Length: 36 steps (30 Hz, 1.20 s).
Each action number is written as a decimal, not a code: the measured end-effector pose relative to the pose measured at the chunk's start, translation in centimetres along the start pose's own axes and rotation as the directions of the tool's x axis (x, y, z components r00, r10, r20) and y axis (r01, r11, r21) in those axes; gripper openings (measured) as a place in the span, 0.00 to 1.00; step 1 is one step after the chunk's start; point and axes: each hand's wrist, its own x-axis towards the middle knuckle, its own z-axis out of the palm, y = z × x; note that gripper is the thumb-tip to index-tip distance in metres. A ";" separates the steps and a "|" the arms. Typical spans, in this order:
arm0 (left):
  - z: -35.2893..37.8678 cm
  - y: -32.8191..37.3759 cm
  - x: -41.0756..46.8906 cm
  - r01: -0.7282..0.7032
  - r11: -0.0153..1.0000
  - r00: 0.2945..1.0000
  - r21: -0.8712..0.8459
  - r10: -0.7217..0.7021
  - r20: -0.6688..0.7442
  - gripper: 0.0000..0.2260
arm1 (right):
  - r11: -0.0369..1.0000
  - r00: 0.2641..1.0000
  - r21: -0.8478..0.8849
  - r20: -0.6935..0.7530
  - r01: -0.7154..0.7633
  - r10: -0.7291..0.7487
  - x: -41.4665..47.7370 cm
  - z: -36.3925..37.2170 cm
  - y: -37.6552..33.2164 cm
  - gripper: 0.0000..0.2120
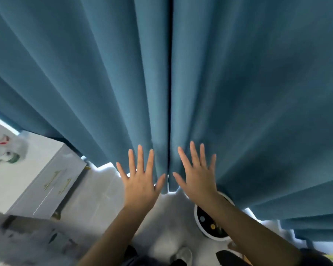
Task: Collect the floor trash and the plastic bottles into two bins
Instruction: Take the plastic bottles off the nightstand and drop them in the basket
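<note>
Both my hands are raised side by side in front of a blue curtain [238, 83], palms away from me and fingers spread straight. My left hand [140, 179] and my right hand [197, 175] hold nothing. Below my right forearm a round white bin [197, 219] stands on the pale floor, its inside dark with a yellow and a grey small item in it; my arm hides much of it. No plastic bottle is clearly in view.
The curtain's two panels meet at a dark vertical gap [169, 93] between my hands. A grey cabinet [52, 181] with gold handles stands at the left. A grey fluffy rug [27, 244] lies at the lower left. My shoe [183, 255] shows at the bottom.
</note>
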 end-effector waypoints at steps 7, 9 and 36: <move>-0.6 -12.6 0.7 0.182 0.983 0.981 -0.007 -0.182 -0.061 0.32 | 0.986 0.986 -0.020 0.009 0.168 -0.168 5.8 0.8 -12.5 0.34; -0.8 -17.0 1.0 0.220 0.975 0.974 -0.006 -0.220 -0.052 0.32 | 0.981 0.982 -0.037 0.017 0.191 -0.190 7.4 1.3 -16.4 0.34; 0.3 -54.4 3.9 0.648 0.757 0.757 0.088 -0.652 0.032 0.34 | 0.803 0.795 0.009 0.136 0.595 -0.591 23.3 7.1 -53.6 0.37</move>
